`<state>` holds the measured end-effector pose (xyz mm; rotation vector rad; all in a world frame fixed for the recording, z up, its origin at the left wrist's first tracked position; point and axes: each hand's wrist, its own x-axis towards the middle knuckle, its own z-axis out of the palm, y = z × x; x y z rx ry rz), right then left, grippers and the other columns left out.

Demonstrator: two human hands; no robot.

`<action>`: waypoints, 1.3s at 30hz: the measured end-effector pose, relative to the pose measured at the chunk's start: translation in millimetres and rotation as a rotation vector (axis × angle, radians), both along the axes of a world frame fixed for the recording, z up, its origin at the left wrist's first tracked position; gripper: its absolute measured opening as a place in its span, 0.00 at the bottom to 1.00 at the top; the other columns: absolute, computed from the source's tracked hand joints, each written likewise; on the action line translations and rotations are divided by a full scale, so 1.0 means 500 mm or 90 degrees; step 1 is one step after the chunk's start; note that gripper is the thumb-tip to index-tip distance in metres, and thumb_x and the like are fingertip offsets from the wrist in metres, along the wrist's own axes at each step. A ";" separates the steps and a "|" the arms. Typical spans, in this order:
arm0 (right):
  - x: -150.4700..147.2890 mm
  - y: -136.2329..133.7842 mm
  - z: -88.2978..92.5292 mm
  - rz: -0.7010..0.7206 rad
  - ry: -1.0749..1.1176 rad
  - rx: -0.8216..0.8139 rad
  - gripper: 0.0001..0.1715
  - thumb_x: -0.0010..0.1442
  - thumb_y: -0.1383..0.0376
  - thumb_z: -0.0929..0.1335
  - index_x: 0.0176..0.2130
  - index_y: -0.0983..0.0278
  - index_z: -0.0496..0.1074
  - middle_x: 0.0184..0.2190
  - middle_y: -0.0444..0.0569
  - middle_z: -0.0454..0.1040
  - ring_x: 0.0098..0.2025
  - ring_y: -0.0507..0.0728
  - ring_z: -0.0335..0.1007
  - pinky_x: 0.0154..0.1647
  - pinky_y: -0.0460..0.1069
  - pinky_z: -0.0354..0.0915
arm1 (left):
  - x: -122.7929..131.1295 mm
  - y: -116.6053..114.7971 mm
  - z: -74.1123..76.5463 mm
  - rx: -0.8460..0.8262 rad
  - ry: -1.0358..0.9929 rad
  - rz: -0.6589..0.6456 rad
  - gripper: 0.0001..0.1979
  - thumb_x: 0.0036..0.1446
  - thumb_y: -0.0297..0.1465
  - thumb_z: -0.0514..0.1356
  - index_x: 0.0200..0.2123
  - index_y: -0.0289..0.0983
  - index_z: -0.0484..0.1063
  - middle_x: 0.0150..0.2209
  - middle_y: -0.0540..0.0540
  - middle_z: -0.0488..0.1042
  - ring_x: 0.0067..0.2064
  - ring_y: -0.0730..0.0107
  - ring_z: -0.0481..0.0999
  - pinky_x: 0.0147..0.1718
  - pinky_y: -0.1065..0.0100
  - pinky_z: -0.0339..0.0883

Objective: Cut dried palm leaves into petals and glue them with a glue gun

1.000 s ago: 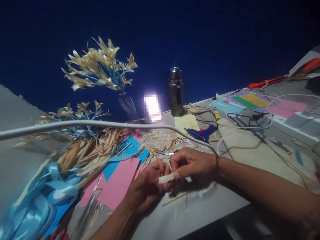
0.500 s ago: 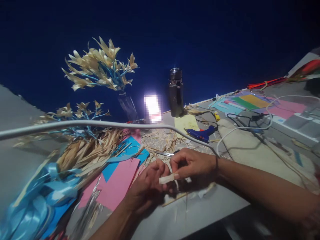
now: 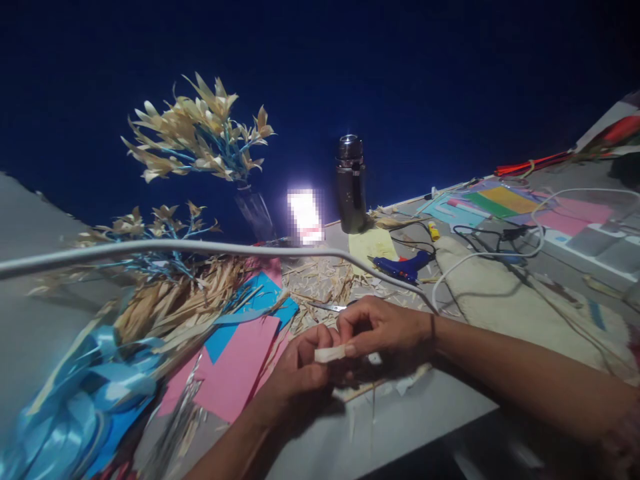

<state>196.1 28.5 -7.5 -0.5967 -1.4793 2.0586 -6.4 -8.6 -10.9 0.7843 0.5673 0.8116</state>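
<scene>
A short pale strip (image 3: 330, 354), looking like dried corn husk, lies between my two hands low in the middle of the view. My right hand (image 3: 383, 327) pinches the strip's right end between thumb and fingertips. Under and around its left end, the fingers of my left hand (image 3: 303, 367) are curled, with the thumb just below the strip. Most of the left fingertips are hidden. Just beyond my hands are scissors (image 3: 333, 307), partly covered by my right hand. Small husk scraps (image 3: 320, 283) are scattered behind them.
A white cable (image 3: 225, 249) crosses in front. To the left are blue ribbon (image 3: 95, 400), husk bundles (image 3: 175, 293) and pink sheets (image 3: 235, 373). Husk flowers (image 3: 200, 133) stand behind. A blue glue gun (image 3: 407, 268), dark flask (image 3: 351, 190) and cream cloth (image 3: 480, 287) are farther right.
My left hand has turned and its fingers and thumb have closed in around the strip's left end. The strip and my right hand have shifted slightly left.
</scene>
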 end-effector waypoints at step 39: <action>-0.002 -0.007 0.017 0.010 -0.019 0.007 0.18 0.56 0.55 0.77 0.31 0.67 0.73 0.30 0.47 0.78 0.30 0.52 0.74 0.31 0.46 0.68 | -0.003 0.010 0.018 -0.091 -0.098 0.004 0.16 0.45 0.31 0.74 0.22 0.35 0.68 0.25 0.48 0.71 0.30 0.68 0.74 0.36 0.66 0.70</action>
